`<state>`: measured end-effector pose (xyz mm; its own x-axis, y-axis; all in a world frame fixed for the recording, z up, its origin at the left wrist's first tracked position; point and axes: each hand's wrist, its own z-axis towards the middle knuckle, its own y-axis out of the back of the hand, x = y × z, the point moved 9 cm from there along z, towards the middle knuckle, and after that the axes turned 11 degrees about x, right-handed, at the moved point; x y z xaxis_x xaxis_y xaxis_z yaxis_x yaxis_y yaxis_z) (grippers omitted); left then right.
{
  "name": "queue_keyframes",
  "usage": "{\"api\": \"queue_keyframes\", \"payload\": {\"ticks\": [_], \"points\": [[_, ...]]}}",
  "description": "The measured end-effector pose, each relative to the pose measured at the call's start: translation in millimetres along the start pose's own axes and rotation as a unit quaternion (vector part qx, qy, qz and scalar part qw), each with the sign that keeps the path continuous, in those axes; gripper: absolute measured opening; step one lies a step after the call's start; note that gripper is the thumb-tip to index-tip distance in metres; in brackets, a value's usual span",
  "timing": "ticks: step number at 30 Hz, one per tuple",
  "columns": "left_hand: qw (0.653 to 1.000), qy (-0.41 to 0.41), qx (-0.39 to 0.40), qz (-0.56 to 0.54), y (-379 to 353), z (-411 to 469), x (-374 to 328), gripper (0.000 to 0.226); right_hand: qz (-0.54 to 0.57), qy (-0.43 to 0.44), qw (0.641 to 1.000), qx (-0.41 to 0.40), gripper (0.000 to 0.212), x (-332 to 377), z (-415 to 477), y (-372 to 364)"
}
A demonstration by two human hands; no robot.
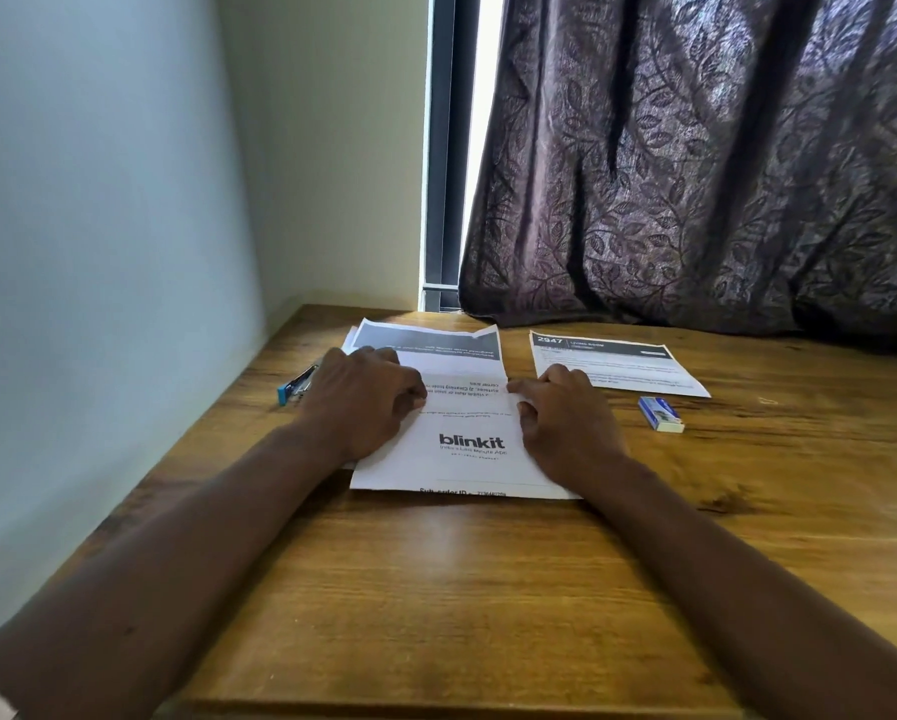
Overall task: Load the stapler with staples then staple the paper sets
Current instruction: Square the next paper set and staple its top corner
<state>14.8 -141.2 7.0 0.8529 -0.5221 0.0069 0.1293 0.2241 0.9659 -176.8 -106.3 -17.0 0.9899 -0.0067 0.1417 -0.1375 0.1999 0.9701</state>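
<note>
A stack of printed sheets (pixel 462 459) lies in the middle of the wooden table (pixel 436 589), the top sheet marked "blinkit". My left hand (pixel 363 402) grips its left side with curled fingers. My right hand (pixel 566 418) holds its right side, fingers pinching the sheet's edge. A blue stapler (pixel 296 385) lies on the table just left of my left hand, apart from it. A small blue and white staple box (pixel 660 414) rests to the right of my right hand. A second paper set (pixel 618 363) lies flat at the back right.
A pale wall (pixel 98 252) borders the table's left edge. A dark leaf-patterned curtain (pixel 696 158) hangs down onto the table's back edge, with a window frame (pixel 444 148) beside it.
</note>
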Motion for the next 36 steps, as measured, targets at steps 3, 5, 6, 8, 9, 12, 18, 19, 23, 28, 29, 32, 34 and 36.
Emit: {"api": "queue_keyframes", "payload": {"ticks": [3, 5, 6, 8, 9, 12, 18, 19, 23, 28, 29, 32, 34, 36], "points": [[0.995, 0.035, 0.026, 0.087, 2, -2, -7, 0.029, -0.017, 0.000, 1.000, 0.002, 0.040, 3, -3, 2], [0.994, 0.055, 0.040, 0.082, 4, -3, -23, 0.037, -0.020, 0.003, 1.000, 0.004, 0.041, 6, -3, 2], [0.996, 0.057, 0.042, 0.047, 7, -4, -36, 0.040, -0.020, 0.004, 1.000, 0.004, 0.040, 7, -4, 2], [0.997, 0.047, 0.060, -0.026, 6, -6, -69, 0.046, -0.025, 0.005, 1.000, 0.002, 0.039, 7, -4, 3], [0.995, 0.036, 0.084, -0.047, 1, -8, -87, 0.049, -0.031, 0.007, 1.000, 0.001, 0.039, 8, -5, 4], [0.985, 0.008, 0.148, -0.090, -21, -13, -121, 0.054, -0.036, 0.017, 0.999, 0.004, 0.040, 10, -6, 5], [0.972, 0.012, 0.215, -0.096, -41, -27, -97, 0.062, -0.023, 0.023, 0.999, -0.012, 0.038, 6, -6, 7], [0.969, 0.021, 0.231, -0.088, -43, -31, -87, 0.064, -0.022, 0.026, 0.999, -0.014, 0.038, 6, -7, 7], [0.958, 0.068, 0.271, -0.067, -44, -48, -47, 0.071, -0.014, 0.036, 0.999, -0.020, 0.036, 5, -5, 6], [0.955, 0.079, 0.279, -0.064, -45, -51, -40, 0.073, 0.009, 0.054, 0.998, -0.031, 0.039, 5, -6, 12], [0.955, 0.080, 0.279, -0.061, -45, -52, -41, 0.073, 0.017, 0.062, 0.997, -0.040, 0.040, 6, -7, 16], [0.958, 0.086, 0.269, -0.050, -45, -53, -43, 0.070, 0.054, 0.064, 0.995, -0.051, 0.035, 9, -10, 31], [0.959, 0.093, 0.263, -0.048, -44, -54, -43, 0.070, 0.019, 0.058, 0.998, -0.014, 0.027, 20, -5, 34], [0.959, 0.095, 0.264, -0.049, -43, -54, -44, 0.069, -0.035, 0.063, 0.997, 0.019, 0.023, 39, 3, 39]]}}
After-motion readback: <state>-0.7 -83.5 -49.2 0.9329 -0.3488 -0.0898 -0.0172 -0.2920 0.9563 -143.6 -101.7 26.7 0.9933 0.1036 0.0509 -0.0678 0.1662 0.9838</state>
